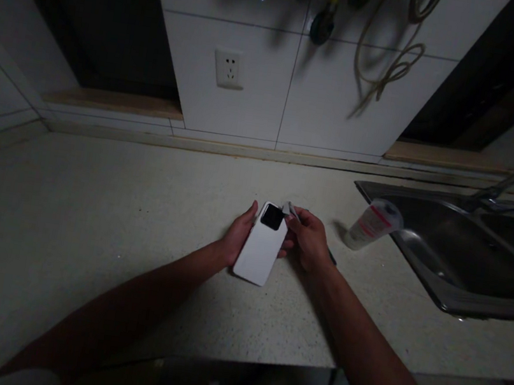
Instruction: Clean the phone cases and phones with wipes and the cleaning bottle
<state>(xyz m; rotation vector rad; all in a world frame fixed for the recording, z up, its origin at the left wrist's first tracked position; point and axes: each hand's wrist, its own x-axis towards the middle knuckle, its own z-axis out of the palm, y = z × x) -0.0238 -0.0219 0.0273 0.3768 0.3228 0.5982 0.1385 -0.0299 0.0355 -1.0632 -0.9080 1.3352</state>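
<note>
A white phone [260,249] lies tilted in my left hand [237,236], its back facing up and its black camera block [272,216] at the top. My left thumb runs along the phone's left edge, and fingertips show past its right edge. At the upper right corner of the phone, my right hand [309,237] pinches a small grey-white piece [289,209] that looks like cloth or paper. It is at the phone's edge, beside the camera block. A thin dark thing [333,256] pokes out by my right wrist; most of it is hidden.
To the right, a clear plastic cup [374,225] with red print leans on the pale countertop [178,200], by the steel double sink [420,294]. A wall socket [229,69], pipe valves [322,27] and a looped cord [393,71] are on the tiled wall.
</note>
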